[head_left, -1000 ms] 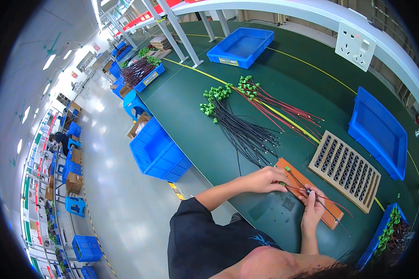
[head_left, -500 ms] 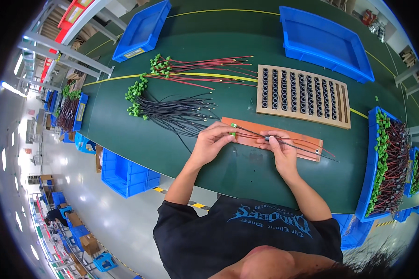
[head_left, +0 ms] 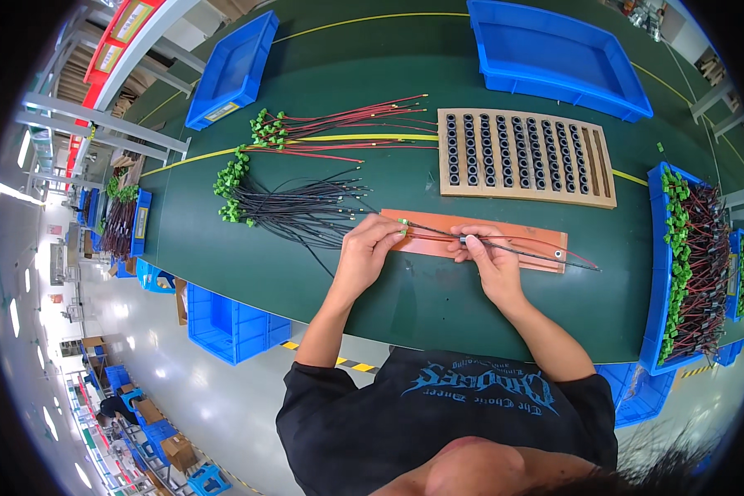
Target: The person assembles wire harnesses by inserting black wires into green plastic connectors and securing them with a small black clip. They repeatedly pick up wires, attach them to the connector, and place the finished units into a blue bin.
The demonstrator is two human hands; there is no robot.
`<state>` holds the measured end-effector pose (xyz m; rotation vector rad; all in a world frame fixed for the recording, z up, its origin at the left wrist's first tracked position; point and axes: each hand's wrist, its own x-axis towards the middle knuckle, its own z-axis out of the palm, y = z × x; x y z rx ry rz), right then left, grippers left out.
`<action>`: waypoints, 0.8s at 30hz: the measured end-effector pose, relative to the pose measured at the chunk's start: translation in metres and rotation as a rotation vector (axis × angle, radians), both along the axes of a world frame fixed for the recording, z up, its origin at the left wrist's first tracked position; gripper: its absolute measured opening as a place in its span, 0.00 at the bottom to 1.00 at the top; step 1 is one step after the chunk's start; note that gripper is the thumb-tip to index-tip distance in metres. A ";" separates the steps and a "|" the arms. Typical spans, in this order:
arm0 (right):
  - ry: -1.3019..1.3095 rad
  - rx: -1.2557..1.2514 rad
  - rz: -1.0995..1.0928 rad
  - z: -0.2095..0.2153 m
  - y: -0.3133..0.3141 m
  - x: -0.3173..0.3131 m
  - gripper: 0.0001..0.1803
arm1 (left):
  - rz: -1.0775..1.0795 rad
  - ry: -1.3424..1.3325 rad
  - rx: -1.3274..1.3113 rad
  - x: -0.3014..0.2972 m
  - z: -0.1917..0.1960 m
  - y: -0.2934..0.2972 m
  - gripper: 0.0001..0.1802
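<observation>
My left hand (head_left: 367, 250) pinches a green connector (head_left: 403, 223) at one end of a wire lead with black and red wires. My right hand (head_left: 491, 258) is closed, thumb and fingers gripping a small black ring (head_left: 464, 240) around the wires. Beyond this hand the black wire (head_left: 583, 265) and red wire run on to the right, their ends loose. Both hands are over a long orange-brown board (head_left: 417, 246) lying on the green table. Fingertips partly hide the connector.
Bundles of black wires (head_left: 293, 202) and red wires (head_left: 339, 121) with green connectors lie left. A wooden rack (head_left: 527, 194) with rows of black rings stands beyond the board. Blue trays (head_left: 554, 50) sit at the back; a blue bin (head_left: 655, 331) of finished-looking leads stands right.
The whole view has shifted a little, so the table things appear moved slightly left and up. Both hands keep nearly the same grip and place over the board.
</observation>
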<state>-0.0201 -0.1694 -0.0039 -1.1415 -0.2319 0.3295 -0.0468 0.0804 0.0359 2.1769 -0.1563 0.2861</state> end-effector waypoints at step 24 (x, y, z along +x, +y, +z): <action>-0.180 -0.354 0.038 -0.002 -0.001 0.011 0.15 | -0.392 -0.658 0.701 0.002 0.037 -0.042 0.17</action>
